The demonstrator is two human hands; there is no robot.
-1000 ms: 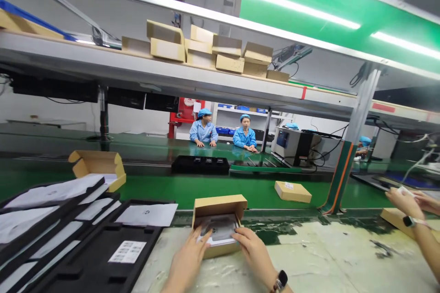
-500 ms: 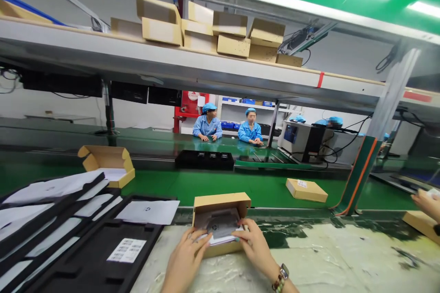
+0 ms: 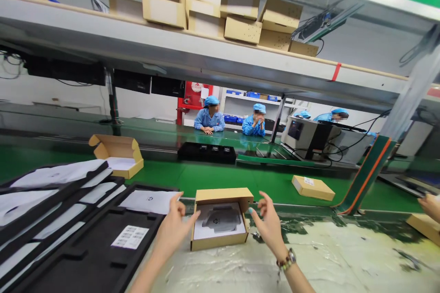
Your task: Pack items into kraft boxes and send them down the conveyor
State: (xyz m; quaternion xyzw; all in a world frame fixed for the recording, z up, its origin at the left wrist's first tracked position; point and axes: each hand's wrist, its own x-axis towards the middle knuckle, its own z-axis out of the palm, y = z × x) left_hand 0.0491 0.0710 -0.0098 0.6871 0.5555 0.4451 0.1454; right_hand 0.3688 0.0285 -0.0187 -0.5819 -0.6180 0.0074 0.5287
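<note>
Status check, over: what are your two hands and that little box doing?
Left hand, right hand open, flanking open box. Bagged item inside. Black tray left.

Cardboard box (image 3: 220,219) | small, brown, lid flap open and standing at 12 o'clock side | upright on worktop edge | contains grey bagged item (image 3: 222,219) lying flat on white insert | centre, untouched
</note>
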